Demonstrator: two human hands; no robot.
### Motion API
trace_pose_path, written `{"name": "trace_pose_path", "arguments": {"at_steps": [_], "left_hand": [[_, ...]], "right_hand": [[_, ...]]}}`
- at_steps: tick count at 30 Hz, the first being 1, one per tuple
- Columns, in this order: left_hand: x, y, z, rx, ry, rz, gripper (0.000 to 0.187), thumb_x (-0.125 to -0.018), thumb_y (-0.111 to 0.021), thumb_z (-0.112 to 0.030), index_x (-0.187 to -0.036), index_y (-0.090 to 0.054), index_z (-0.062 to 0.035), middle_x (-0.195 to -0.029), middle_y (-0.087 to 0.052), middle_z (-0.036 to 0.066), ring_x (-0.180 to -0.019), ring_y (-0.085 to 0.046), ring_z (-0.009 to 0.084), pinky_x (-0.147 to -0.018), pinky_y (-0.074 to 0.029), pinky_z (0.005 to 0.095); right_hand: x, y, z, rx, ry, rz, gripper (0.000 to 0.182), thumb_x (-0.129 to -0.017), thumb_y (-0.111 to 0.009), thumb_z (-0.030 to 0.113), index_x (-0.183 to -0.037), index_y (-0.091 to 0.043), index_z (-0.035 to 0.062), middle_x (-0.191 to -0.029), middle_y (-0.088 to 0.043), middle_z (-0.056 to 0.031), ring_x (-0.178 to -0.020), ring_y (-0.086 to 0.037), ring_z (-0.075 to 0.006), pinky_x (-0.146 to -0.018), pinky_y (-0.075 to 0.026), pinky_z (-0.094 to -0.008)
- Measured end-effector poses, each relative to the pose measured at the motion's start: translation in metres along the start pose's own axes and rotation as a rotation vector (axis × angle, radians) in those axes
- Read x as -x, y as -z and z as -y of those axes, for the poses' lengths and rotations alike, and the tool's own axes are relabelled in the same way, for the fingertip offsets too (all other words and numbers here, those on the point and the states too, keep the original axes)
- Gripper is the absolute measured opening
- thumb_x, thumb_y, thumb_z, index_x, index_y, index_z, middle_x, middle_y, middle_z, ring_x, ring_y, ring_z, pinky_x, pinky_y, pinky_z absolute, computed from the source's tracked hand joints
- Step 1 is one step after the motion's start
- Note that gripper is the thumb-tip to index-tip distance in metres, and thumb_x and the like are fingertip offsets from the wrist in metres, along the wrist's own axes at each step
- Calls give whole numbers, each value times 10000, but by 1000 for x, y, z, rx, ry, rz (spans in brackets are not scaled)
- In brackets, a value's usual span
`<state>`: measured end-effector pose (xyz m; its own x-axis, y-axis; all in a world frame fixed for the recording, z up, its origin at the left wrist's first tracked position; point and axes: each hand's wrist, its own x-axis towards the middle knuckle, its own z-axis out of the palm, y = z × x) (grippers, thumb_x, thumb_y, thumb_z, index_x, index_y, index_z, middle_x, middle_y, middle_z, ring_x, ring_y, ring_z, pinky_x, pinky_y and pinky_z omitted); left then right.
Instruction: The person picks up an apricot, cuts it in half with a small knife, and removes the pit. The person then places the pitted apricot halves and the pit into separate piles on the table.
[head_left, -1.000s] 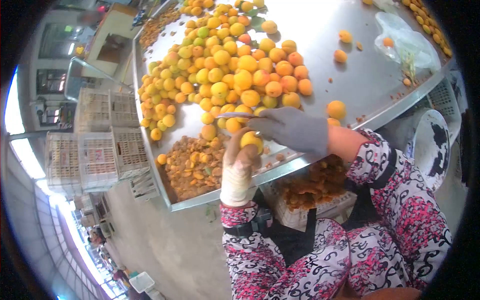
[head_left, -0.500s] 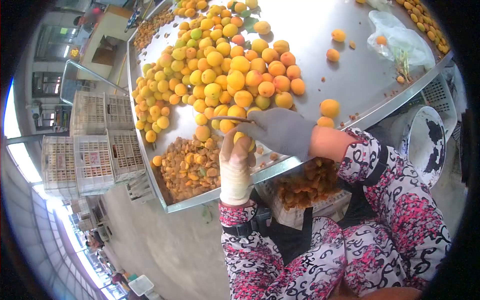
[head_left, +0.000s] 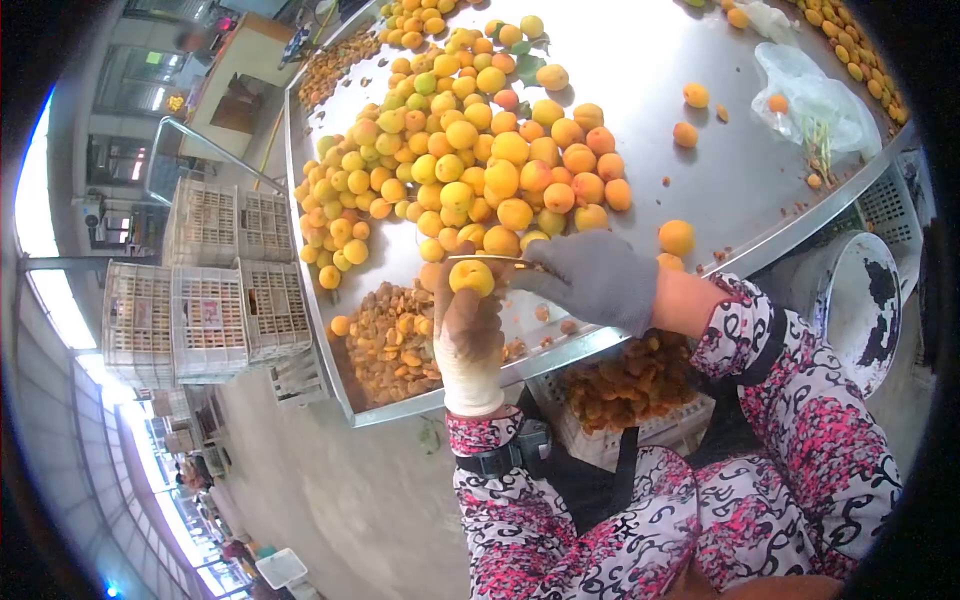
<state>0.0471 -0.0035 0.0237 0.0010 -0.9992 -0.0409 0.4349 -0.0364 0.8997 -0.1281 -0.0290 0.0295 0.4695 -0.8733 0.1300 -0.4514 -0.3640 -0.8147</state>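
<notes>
My left hand (head_left: 469, 335), with a white wrapping over its palm and wrist, is closed around a yellow apricot (head_left: 471, 279). In my grey-gloved right hand (head_left: 598, 282) is a thin-bladed knife (head_left: 500, 260), which points left across the far side of that fruit. A large heap of whole apricots (head_left: 455, 165) lies just beyond my hands on the metal table (head_left: 640, 60). Left of my wrapped hand, a pile of apricot pits and small pieces (head_left: 390, 345) fills the near corner.
Below the table edge, near my lap, a crate (head_left: 590, 445) holds brown-orange apricot pieces (head_left: 630, 385). A white bucket (head_left: 860, 310) stands at the right. Stacked plastic crates (head_left: 208, 320) are at the left. A clear plastic bag (head_left: 800, 90) lies at the table's far right.
My left hand has turned, so the apricot now shows more fully. The knife has come lower with my right hand, across the fruit. The whole view has shifted slightly.
</notes>
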Motion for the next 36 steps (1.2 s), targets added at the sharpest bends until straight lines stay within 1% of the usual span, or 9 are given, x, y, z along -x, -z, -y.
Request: {"name": "trace_pose_path", "arguments": {"at_steps": [11, 13, 18, 20, 22, 25, 27, 28, 36], "left_hand": [[3, -4, 2, -132, -6, -39, 544, -889, -532, -339, -1277, -402, 19, -1063, -573, 91, -887, -546, 154, -738, -427, 217], [2, -7, 12, 259, 72, 76, 520, -906, -517, -329, -1276, -399, 17, -1068, -572, 103, -951, -550, 199, -808, -446, 269], [-6, -8, 16, 466, 169, -3, 506, -897, -514, -327, -1271, -405, -4, -1138, -555, 131, -1025, -532, 213, -809, -444, 293], [-5, -12, 9, -43, 49, -56, 496, -898, -507, -286, -1290, -387, -8, -1143, -548, 114, -1037, -517, 195, -869, -398, 288], [-2, -24, 3, -230, -72, -97, 443, -891, -505, -241, -1261, -428, -10, -1096, -559, 87, -971, -523, 141, -878, -375, 263], [-4, -22, 16, -147, -84, -86, 434, -919, -510, -345, -1206, -475, -21, -1042, -590, 99, -978, -553, 193, -863, -424, 299], [-1, -29, 22, 396, 181, -71, 401, -913, -527, -348, -1149, -505, -24, -1050, -584, 87, -961, -556, 185, -859, -428, 283], [-1, -30, 21, 397, 179, -70, 401, -913, -527, -348, -1149, -505, -24, -1050, -584, 87, -961, -556, 185, -859, -428, 283], [-5, -25, 10, -254, -147, -103, 418, -898, -535, -228, -1248, -440, -20, -1142, -531, 61, -1035, -516, 157, -926, -374, 282]], "right_hand": [[7, -22, 7, -8, -128, 50, 411, -918, -420, 428, -904, -531, 33, -722, -601, -197, -679, -598, -371, -619, -459, -459], [8, -46, -5, -53, -79, -53, 408, -919, -421, 421, -905, -530, 29, -731, -601, -202, -678, -599, -372, -618, -458, -462], [2, -40, -8, -90, -3, -72, 385, -920, -429, 389, -934, -537, 20, -759, -601, -203, -708, -597, -371, -632, -457, -459], [-1, -25, -7, -61, 13, -30, 382, -922, -424, 385, -933, -541, 22, -766, -598, -201, -716, -597, -369, -631, -457, -458], [0, -26, -7, -38, 16, 23, 380, -925, -419, 382, -932, -544, 23, -772, -596, -199, -723, -596, -367, -631, -457, -457], [5, -57, -15, -18, 121, -204, 369, -935, -405, 359, -928, -547, 19, -805, -586, -210, -711, -588, -367, -610, -452, -456], [5, -58, -11, -86, 52, -198, 363, -938, -402, 351, -929, -543, 17, -793, -587, -207, -704, -588, -366, -604, -451, -454], [5, -56, -9, -152, -15, -193, 358, -941, -399, 343, -931, -539, 15, -781, -587, -203, -696, -588, -365, -599, -449, -453], [0, -34, -18, 25, 51, -30, 391, -932, -401, 396, -942, -509, 20, -716, -594, -204, -681, -584, -381, -608, -443, -467]]}}
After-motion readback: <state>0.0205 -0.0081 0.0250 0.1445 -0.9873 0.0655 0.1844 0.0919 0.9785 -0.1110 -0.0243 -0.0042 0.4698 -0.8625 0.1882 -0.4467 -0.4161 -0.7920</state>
